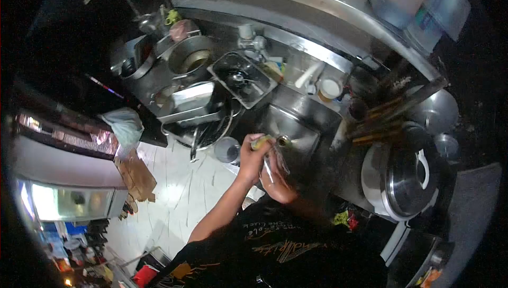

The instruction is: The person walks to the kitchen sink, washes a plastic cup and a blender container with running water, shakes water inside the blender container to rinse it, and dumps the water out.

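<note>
My left hand (251,157) is closed around a yellow-green sponge (260,142) at the near edge of the steel sink (307,125). Close beside it, my right hand (275,183) is closed on a clear, see-through item (281,162) whose exact kind I cannot make out. Both hands are nearly together, and the sponge is right by the clear item. Beyond the fingers, the sink's drain (284,141) shows. A clear round container (227,150) stands just left of my left hand.
Left of the sink are a rectangular metal pan (243,79), stacked metal trays (193,109) and a large pot (190,55). A big lidded pot (405,179) stands at right. A white-topped cup (330,89) sits behind the sink, and a plastic bag (125,126) hangs at left.
</note>
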Demonstrator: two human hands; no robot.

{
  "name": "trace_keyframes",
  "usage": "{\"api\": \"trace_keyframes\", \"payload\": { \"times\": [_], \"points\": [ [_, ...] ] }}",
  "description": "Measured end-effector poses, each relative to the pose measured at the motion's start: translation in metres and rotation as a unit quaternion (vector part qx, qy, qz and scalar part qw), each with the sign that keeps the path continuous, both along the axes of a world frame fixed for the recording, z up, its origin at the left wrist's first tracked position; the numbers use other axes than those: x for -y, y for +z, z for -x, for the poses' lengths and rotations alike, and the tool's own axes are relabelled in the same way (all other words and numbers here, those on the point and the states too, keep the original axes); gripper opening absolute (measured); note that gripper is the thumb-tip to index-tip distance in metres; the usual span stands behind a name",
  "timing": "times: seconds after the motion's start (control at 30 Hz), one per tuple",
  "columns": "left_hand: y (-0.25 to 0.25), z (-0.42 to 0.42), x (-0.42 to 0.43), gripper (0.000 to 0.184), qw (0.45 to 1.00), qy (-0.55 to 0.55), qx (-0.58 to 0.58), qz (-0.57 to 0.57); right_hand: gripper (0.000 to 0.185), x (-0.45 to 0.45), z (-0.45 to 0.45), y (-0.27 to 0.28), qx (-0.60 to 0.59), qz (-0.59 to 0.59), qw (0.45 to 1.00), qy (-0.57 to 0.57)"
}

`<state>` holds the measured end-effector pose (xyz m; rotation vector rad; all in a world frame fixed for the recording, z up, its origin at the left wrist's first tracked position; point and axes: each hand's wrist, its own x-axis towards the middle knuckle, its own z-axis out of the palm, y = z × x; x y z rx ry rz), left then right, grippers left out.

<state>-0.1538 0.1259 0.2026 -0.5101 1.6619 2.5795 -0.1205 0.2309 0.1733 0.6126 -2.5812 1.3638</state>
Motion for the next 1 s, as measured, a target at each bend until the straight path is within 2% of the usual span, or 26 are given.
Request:
{"api": "trace_keyframes", "payload": {
  "times": [0.03, 0.1, 0.13, 0.17, 0.23, 0.27, 0.3, 0.33, 0.37, 0.4, 0.47, 0.5, 0.57, 0.63, 0.7, 0.73, 0.77, 0.8, 0.83, 0.87, 0.93, 1.0],
  "points": [
    [-0.002, 0.002, -0.01, 0.031, 0.999, -0.012, 0.025, 0.034, 0.055, -0.01, 0.002, -0.018, -0.044, -0.037, 0.998, 0.002],
    [-0.036, 0.008, -0.026, 0.024, 0.999, -0.027, 0.032, 0.008, 0.053, -0.026, 0.007, -0.042, -0.026, 0.074, 0.997, 0.006],
    [-0.052, 0.017, -0.032, 0.023, 0.998, -0.042, 0.036, -0.043, 0.055, -0.039, 0.012, -0.043, -0.012, 0.06, 0.998, 0.006],
    [-0.066, 0.025, -0.033, 0.023, 0.993, -0.056, 0.042, -0.094, 0.057, -0.043, 0.015, -0.051, 0.102, 0.165, 0.981, 0.014],
    [-0.09, 0.042, -0.038, 0.025, 0.984, -0.06, 0.075, -0.151, 0.061, -0.051, 0.021, -0.067, 0.297, 0.403, 0.865, -0.026],
    [-0.098, 0.053, -0.044, 0.028, 0.981, -0.05, 0.101, -0.158, 0.061, -0.059, 0.033, -0.035, 0.344, 0.481, 0.805, -0.049],
    [-0.106, 0.067, -0.048, 0.032, 0.977, -0.038, 0.125, -0.166, 0.053, -0.073, 0.033, -0.051, 0.333, 0.468, 0.815, -0.08],
    [-0.121, 0.079, -0.048, 0.045, 0.954, -0.04, 0.186, -0.232, 0.045, -0.087, 0.033, -0.066, 0.323, 0.454, 0.823, -0.111],
    [-0.131, 0.09, -0.046, 0.047, 0.955, -0.036, 0.174, -0.237, 0.038, -0.1, 0.033, -0.08, 0.314, 0.439, 0.83, -0.142],
    [-0.142, 0.101, -0.043, 0.049, 0.957, -0.032, 0.16, -0.241, 0.037, -0.127, 0.035, -0.092, 0.233, 0.273, 0.92, -0.159],
    [-0.145, 0.123, -0.045, 0.054, 0.959, -0.008, 0.164, -0.232, 0.035, -0.163, 0.067, -0.099, 0.228, 0.32, 0.884, -0.253],
    [-0.147, 0.132, -0.046, 0.053, 0.962, -0.011, 0.164, -0.216, 0.033, -0.175, 0.108, -0.097, 0.3, 0.519, 0.732, -0.324],
    [-0.158, 0.145, -0.046, 0.052, 0.968, -0.015, 0.17, -0.182, 0.03, -0.206, 0.175, -0.066, 0.23, 0.554, 0.723, -0.342],
    [-0.172, 0.153, -0.046, 0.053, 0.974, -0.011, 0.159, -0.161, 0.041, -0.231, 0.216, -0.108, 0.148, 0.68, 0.715, -0.063],
    [-0.158, 0.167, -0.054, 0.054, 0.98, -0.008, 0.149, -0.135, 0.03, -0.235, 0.249, -0.181, 0.155, 0.73, 0.631, 0.209],
    [-0.18, 0.174, -0.051, 0.059, 0.982, -0.011, 0.137, -0.131, 0.031, -0.207, 0.226, -0.175, 0.197, 0.673, 0.711, 0.049],
    [-0.184, 0.179, -0.051, 0.059, 0.977, -0.019, 0.15, -0.148, 0.033, -0.187, 0.22, -0.18, 0.257, 0.606, 0.75, -0.061],
    [-0.188, 0.184, -0.053, 0.06, 0.972, -0.024, 0.163, -0.168, 0.035, -0.173, 0.23, -0.192, 0.294, 0.596, 0.743, -0.075],
    [-0.193, 0.187, -0.054, 0.06, 0.965, -0.027, 0.175, -0.191, 0.038, -0.161, 0.244, -0.204, 0.328, 0.605, 0.721, -0.085],
    [-0.22, 0.193, -0.049, 0.06, 0.957, -0.017, 0.211, -0.2, 0.042, -0.151, 0.26, -0.214, 0.355, 0.639, 0.676, -0.093],
    [-0.254, 0.201, -0.05, 0.058, 0.959, -0.001, 0.218, -0.183, 0.048, -0.139, 0.295, -0.225, 0.374, 0.792, 0.475, -0.093],
    [-0.266, 0.206, -0.05, 0.061, 0.956, -0.01, 0.229, -0.181, 0.054, -0.13, 0.321, -0.235, 0.323, 0.853, 0.398, -0.097]
  ]
}}
